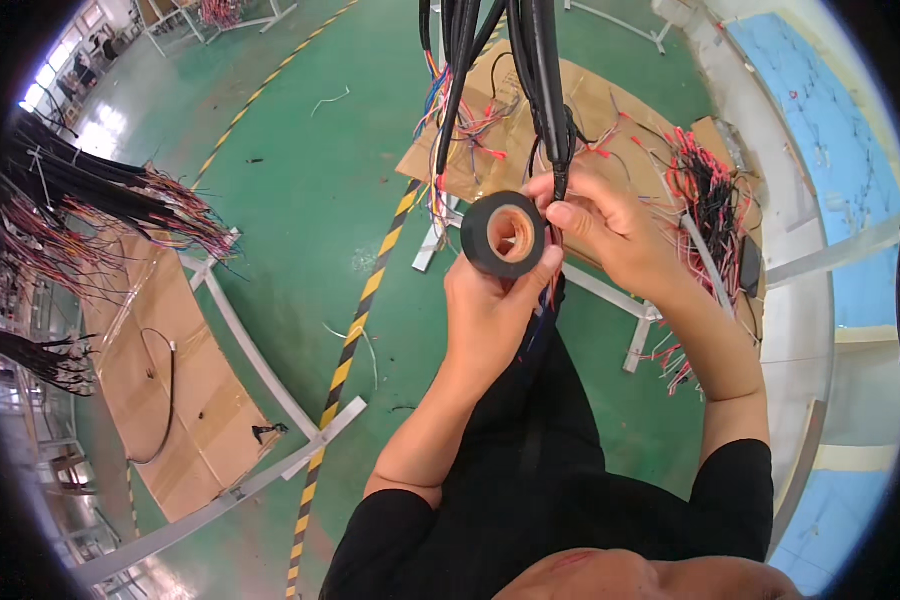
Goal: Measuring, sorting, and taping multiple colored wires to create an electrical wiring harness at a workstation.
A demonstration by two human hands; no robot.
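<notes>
A roll of black tape (478, 236) with a brown cardboard core is gripped in my left hand (482, 310), the thumb along its lower right side. Just right of the roll, my right hand (615, 225) closes its thumb and fingers around the lower end of a black-sleeved wire harness (548, 95) that hangs from above. Black wrapping covers the harness where my fingertips meet it. Below them, loose coloured wires run down between my hands. Whether a strip of tape joins the roll to the harness is hidden by my fingers.
More black harnesses (450, 90) hang beside it. Beneath lies a cardboard sheet (590, 95) with a pile of red-tipped wires (705, 185). At left, harness bundles (100, 190) hang over another cardboard sheet (185, 400) on a metal frame (260, 340). Striped floor tape (355, 330) crosses the green floor.
</notes>
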